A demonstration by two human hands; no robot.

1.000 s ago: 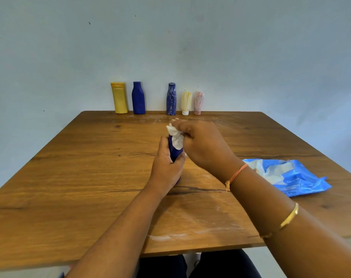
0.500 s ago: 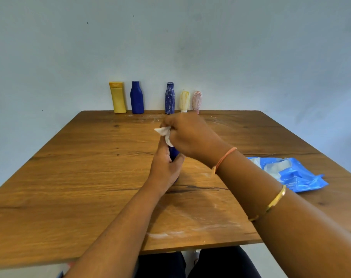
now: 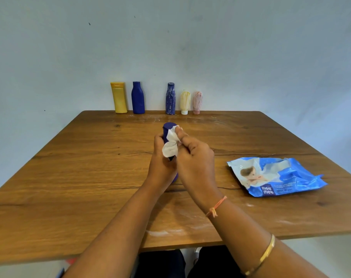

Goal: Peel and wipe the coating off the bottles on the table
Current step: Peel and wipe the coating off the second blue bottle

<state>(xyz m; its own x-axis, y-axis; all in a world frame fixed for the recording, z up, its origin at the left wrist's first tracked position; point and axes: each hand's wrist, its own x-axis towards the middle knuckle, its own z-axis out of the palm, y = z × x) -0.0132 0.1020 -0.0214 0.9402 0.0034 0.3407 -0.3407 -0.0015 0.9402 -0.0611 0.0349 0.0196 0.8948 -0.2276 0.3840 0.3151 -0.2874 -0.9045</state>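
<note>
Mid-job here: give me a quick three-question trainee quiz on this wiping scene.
1. True or false: the left hand holds the dark blue plastic bottle.
2. What does the right hand press on that bottle?
A. crumpled white wipe
B. sponge
C. brush
3. How many bottles stand along the far edge of the brown wooden table?

Key: 1 true; 2 A; 3 five, from the yellow flat-sided bottle to the pink streaked rounded bottle.

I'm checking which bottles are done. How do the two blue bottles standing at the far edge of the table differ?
The left blue bottle looks plain, solid blue; the right blue bottle is streaked with pale lines. The left one is wider in the body, the right one slimmer. Both stand upright in the row by the wall.
</note>
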